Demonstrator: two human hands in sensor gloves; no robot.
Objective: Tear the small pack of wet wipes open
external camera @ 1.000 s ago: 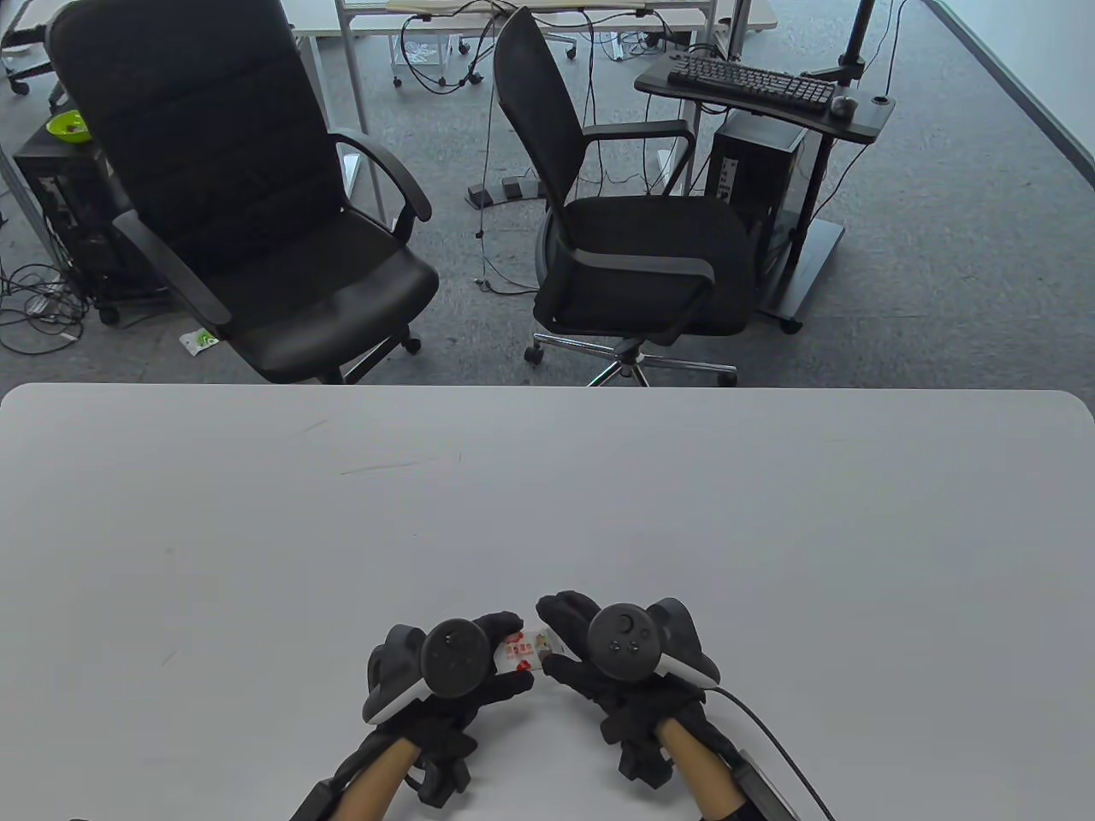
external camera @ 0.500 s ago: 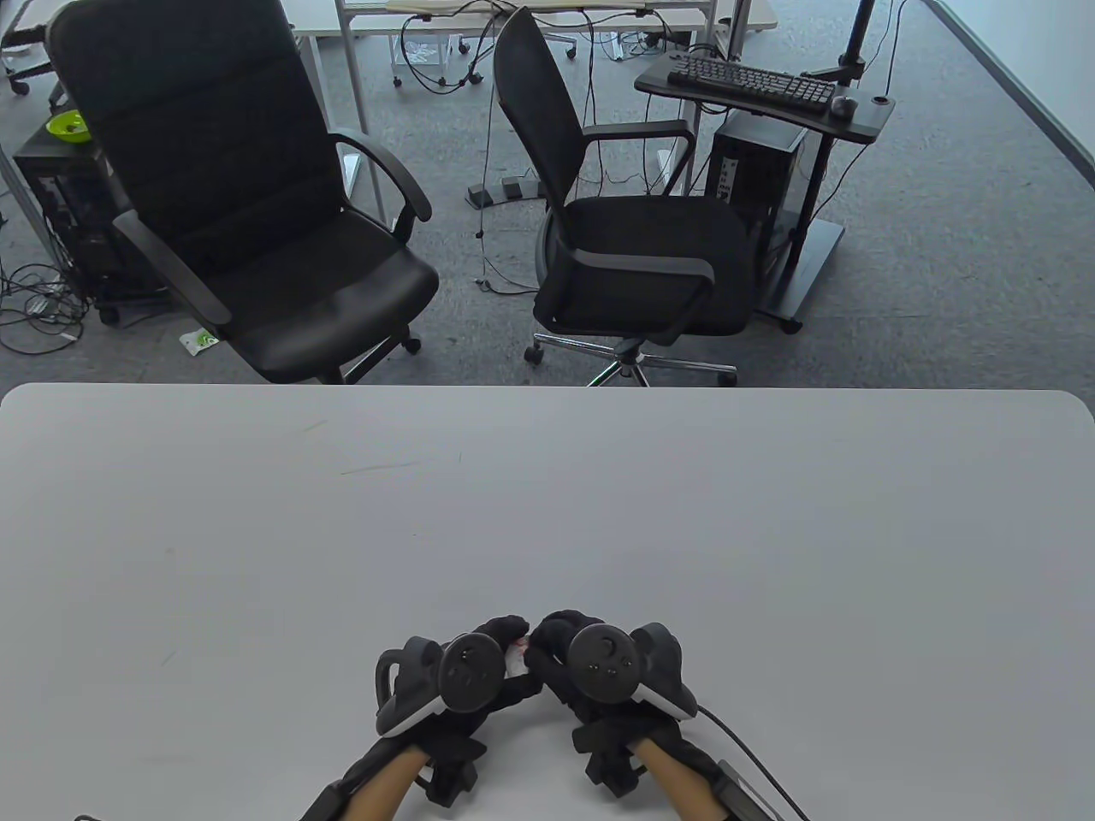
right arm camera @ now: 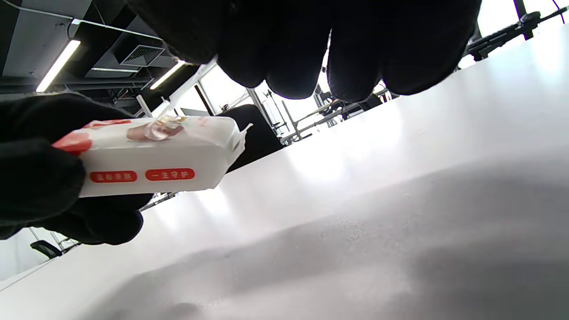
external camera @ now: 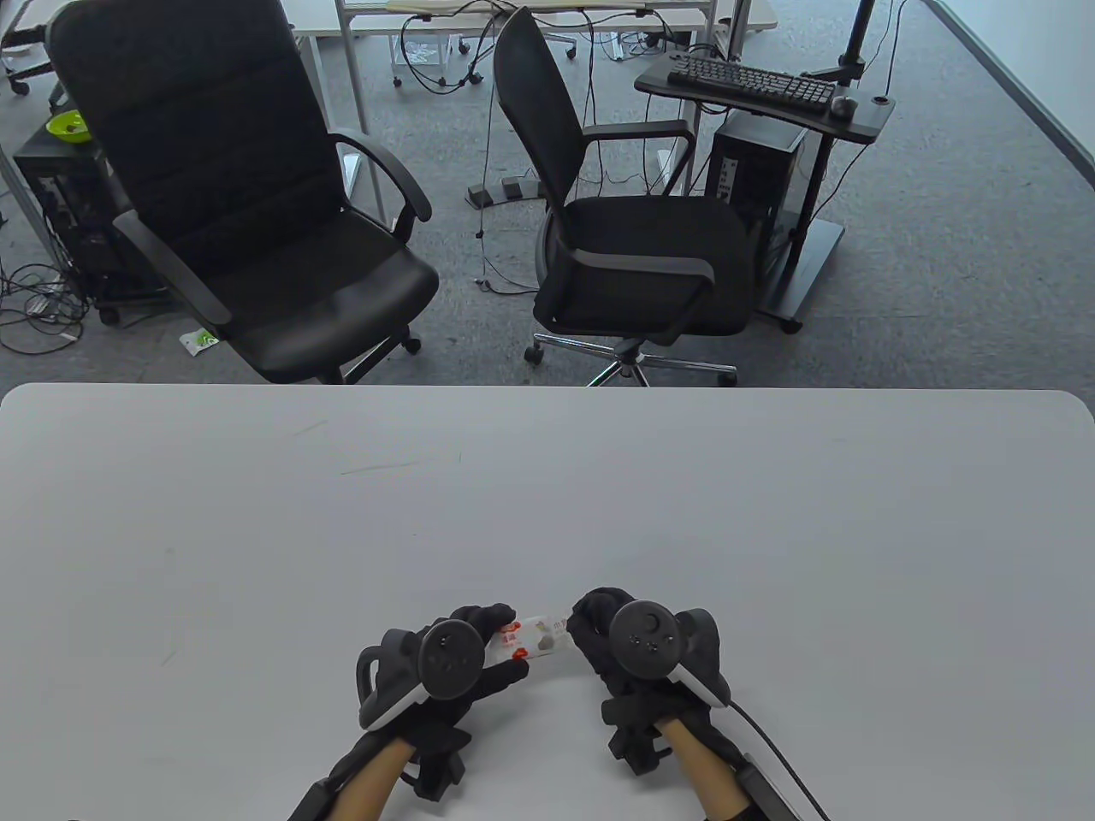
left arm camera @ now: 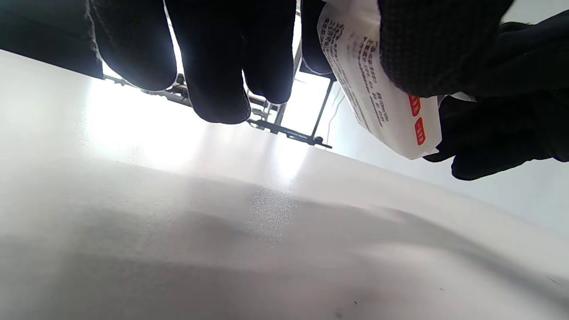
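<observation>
Your left hand (external camera: pixel 445 663) grips the pack of wet wipes (external camera: pixel 532 637) by its left end, lifted just above the bench (external camera: pixel 547 479) at the lower centre of the table view. Your right hand (external camera: pixel 629 650) sits just beside the pack's free end; the right wrist view shows its fingers (right arm camera: pixel 284 49) curled and off the wrapper, holding nothing. The pack looks unopened, so you're at the grasping step. Next, pinch that sealed right edge firmly and pull your hands apart to start the tear.

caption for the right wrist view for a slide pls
Left hand grips one end of a small white wet wipes pack above the white table, right hand's fingers overhead.
</observation>
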